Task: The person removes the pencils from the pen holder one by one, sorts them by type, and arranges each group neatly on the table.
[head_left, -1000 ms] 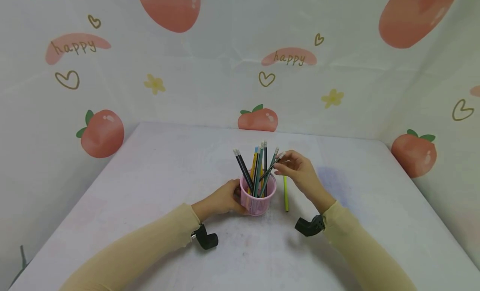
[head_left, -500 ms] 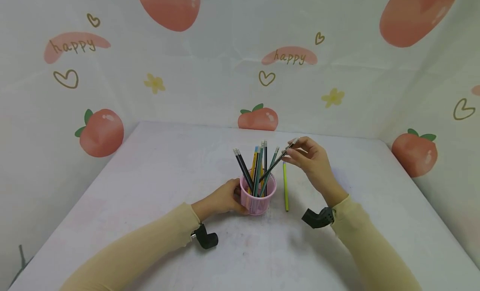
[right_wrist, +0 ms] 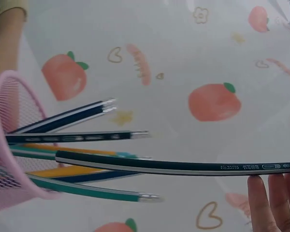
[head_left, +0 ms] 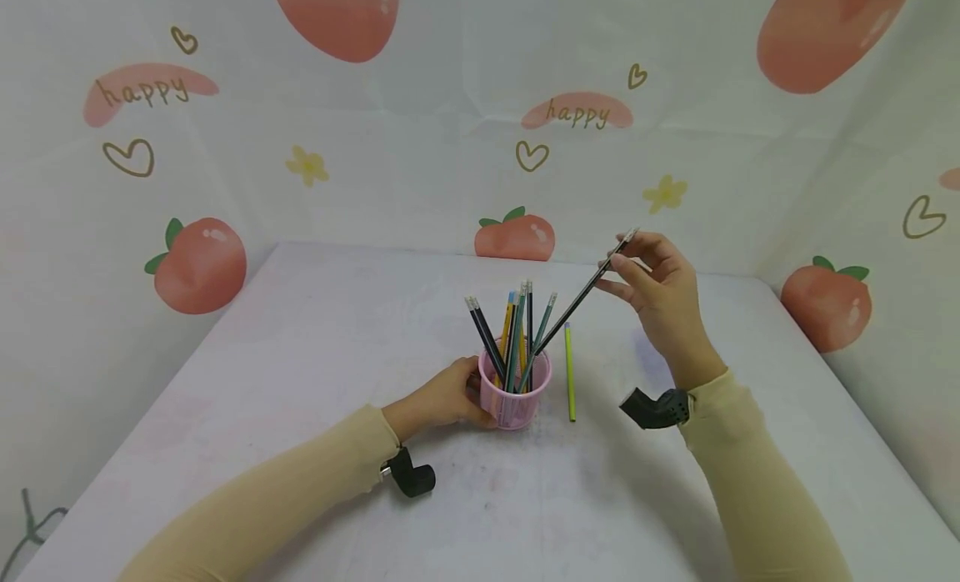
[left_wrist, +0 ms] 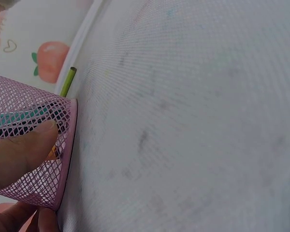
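the right hand (head_left: 663, 286) pinches the top end of a dark striped pencil (head_left: 581, 294), its lower end in the pink mesh cup (head_left: 516, 403) mid-table; the left hand (head_left: 442, 398) grips the cup's side, a green pencil (head_left: 570, 373) lying just beside it

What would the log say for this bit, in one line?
left hand: holds pink mesh cup | right hand: pinches dark pencil, tip in cup | green pencil: lies on table
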Motion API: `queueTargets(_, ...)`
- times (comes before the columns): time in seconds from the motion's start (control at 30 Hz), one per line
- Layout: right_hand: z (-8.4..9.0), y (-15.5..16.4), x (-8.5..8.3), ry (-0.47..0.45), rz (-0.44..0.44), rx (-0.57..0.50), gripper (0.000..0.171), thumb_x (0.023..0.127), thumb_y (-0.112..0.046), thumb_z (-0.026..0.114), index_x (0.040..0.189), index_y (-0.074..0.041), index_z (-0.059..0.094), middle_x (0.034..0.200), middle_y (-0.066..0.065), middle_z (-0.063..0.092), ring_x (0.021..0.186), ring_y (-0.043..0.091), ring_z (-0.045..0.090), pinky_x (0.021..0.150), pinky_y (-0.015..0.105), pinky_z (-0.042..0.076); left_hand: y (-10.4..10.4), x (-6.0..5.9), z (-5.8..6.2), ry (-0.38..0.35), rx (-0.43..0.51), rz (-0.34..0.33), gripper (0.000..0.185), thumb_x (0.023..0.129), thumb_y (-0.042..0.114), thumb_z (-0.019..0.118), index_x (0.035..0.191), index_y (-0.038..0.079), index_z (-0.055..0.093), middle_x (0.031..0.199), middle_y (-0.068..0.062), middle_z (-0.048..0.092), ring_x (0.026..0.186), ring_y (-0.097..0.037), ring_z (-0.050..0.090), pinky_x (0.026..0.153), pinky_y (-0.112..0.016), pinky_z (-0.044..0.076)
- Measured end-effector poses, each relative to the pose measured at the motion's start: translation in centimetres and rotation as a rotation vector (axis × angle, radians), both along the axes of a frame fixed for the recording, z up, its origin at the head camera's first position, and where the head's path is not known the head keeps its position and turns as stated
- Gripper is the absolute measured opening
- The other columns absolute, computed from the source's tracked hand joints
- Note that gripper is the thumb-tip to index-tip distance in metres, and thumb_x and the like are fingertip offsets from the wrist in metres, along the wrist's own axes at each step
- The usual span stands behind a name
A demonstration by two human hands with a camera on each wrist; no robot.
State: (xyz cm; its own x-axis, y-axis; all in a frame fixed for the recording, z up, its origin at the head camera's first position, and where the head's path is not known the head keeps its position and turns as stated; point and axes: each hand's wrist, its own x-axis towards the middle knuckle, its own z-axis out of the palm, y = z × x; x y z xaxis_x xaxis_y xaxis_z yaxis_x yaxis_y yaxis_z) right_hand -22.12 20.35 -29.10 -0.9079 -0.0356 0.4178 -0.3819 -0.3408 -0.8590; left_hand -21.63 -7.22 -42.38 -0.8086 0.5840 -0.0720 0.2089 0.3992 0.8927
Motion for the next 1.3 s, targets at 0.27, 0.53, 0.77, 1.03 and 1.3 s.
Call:
queueTargets(0.27, 0.7, 1.7, -0.5, -0.008, -0.014, -0.069, 0.026, 0.089, 0.011, 0.057, 0.108, -0.007, 0.058, 0.092, 0.005, 0.059, 0.082, 0.017, 0.064, 0.07, 0.034, 0.059, -0.1, 0.1, 0.2, 0.008, -0.001, -0.009, 0.071, 0.067, 0.003, 0.084, 0.128, -0.006, 0.05, 0.111, -0.014, 0.063, 0.098, -0.018, 0.061, 0.089, -0.032, 0.053)
queueTargets(0.53, -1.5, 3.5, -1.4, -0.11, -0.052, 0.052, 0.034, 0.089, 0.006, 0.061, 0.119, -0.008, 0.052, 0.091, 0.003, 0.059, 0.079, 0.014, 0.066, 0.068, 0.031, 0.059, 0.0, 0.2, 0.5, 0.015, -0.005, -0.007, 0.071, 0.066, 0.003, 0.084, 0.128, -0.005, 0.05, 0.111, -0.013, 0.063, 0.097, -0.017, 0.061, 0.088, -0.031, 0.053)
queueTargets(0.77, -4.4, 4.0, -2.8, -0.299, -0.101, 0.311, 0.04, 0.091, -0.002, 0.063, 0.127, -0.008, 0.047, 0.091, -0.004, 0.058, 0.082, 0.009, 0.066, 0.07, 0.027, 0.058, 0.0, 0.1, 0.4, 0.025, -0.01, -0.008, 0.07, 0.066, 0.003, 0.084, 0.127, -0.004, 0.051, 0.11, -0.013, 0.064, 0.097, -0.018, 0.061, 0.087, -0.031, 0.053)
queueTargets(1.03, -7.5, 4.6, -4.4, -0.436, -0.05, 0.604, 0.052, 0.094, -0.003, 0.057, 0.14, 0.008, 0.034, 0.097, 0.001, 0.054, 0.082, 0.005, 0.063, 0.074, 0.029, 0.058, -0.2, 0.2, 0.3, 0.024, 0.006, -0.022, 0.071, 0.066, 0.004, 0.084, 0.127, -0.006, 0.05, 0.111, -0.015, 0.063, 0.097, -0.018, 0.062, 0.087, -0.03, 0.054)
queueTargets(1.3, -9.4, 4.2, -5.4, -0.563, 0.004, 0.758, 0.051, 0.095, -0.003, 0.057, 0.14, 0.007, 0.036, 0.106, 0.011, 0.057, 0.083, 0.007, 0.06, 0.079, 0.032, 0.058, -0.1, 0.2, 0.5, 0.01, 0.005, -0.018, 0.07, 0.066, 0.003, 0.084, 0.128, -0.005, 0.05, 0.111, -0.014, 0.062, 0.097, -0.018, 0.061, 0.087, -0.032, 0.054)
